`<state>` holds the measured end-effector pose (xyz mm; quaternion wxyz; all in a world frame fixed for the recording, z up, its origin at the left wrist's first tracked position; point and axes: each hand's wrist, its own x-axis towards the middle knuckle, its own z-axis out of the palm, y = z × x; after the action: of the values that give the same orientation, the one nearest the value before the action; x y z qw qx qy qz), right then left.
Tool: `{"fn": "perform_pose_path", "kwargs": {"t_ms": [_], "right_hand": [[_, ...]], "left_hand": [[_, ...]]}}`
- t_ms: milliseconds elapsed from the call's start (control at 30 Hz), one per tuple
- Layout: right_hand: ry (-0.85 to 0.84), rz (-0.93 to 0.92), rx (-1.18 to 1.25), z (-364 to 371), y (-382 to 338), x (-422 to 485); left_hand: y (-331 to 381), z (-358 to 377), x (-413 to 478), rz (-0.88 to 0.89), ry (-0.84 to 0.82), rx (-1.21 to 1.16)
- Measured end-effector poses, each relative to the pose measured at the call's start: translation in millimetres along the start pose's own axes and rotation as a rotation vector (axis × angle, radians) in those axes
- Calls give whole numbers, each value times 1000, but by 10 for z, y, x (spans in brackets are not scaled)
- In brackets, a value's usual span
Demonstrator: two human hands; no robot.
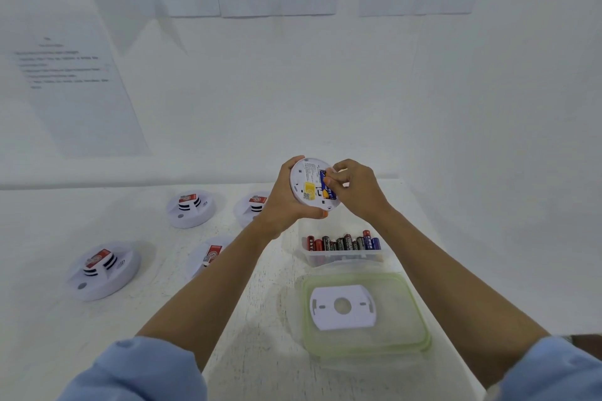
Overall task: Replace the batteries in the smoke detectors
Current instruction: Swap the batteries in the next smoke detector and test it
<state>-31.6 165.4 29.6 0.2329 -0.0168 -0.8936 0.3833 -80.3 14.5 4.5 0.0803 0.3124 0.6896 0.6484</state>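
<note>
White counter below paper-hung walls: at centre frame the left grip holds a smoke detector raised, back toward the camera, while the right grip pinches a blue battery at its compartment. Below right sits a tub of batteries; four detectors lie left.

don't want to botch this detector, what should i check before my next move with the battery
1. Detector steady: left hand grips the smoke detector by its rim, back towards the camera: ok.
2. Hold on cell: right hand pinches the blue battery at the compartment: ok.
3. Battery fully seated: fingers cover it: cannot tell.
4. Polarity: marks too small: cannot tell.
5. Spare batteries in the tub, near the hands: ok.
6. Mounting plate at hand, on the lid: ok.
</note>
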Motion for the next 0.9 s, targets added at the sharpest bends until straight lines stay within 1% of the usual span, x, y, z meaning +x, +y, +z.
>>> {"fn": "perform_pose_path", "kwargs": {"t_ms": [167, 267, 333, 500, 600, 900], "right_hand": [[-19, 1, -70, -11, -28, 19], [-54, 19, -8, -9, -35, -2], [-67, 17, 89, -10, -31, -34], [-100, 48, 220, -38, -11, -129], [-116, 110, 248, -61, -42, -209], [-195, 191, 306, -113, -140, -605]], "left_hand": [[45, 27, 18, -3, 14, -32], [52, 13, 13, -2, 26, -31], [53, -13, 7, -1, 29, -28], [59, -75, -69, -7, -1, 15], [67, -95, -165, -19, -13, 53], [22, -97, -557, -41, -59, 44]]}}
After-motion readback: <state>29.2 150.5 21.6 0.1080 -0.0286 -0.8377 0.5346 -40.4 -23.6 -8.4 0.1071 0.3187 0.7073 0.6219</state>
